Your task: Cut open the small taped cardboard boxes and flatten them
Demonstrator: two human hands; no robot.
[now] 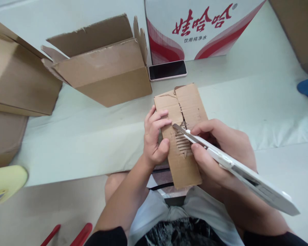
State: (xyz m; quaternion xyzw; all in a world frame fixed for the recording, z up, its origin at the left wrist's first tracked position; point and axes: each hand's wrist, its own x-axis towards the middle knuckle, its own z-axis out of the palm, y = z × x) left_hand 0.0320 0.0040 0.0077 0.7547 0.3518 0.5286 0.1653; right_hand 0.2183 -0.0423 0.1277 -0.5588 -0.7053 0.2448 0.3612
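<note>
A small brown cardboard box [186, 171] is tilted over my lap at the table's front edge. A ragged slit runs down its upper face, and below it a torn patch bares the corrugated ribs. My left hand [156, 136] grips the box by its left side, fingers over the top face and thumb lower down. In my right hand [218, 147] is a white utility knife [236, 167], its blade out and pointing up-left. The blade tip lies over the box near my left fingertips; whether it touches the cardboard I cannot tell.
On the pale-green covered table [92, 136] stand an open cardboard carton [113, 75] and a white-and-red printed carton [207, 30]. A phone [167, 70] lies before them. More brown boxes [17, 75] stack at the left; a yellow object [7, 181] is below.
</note>
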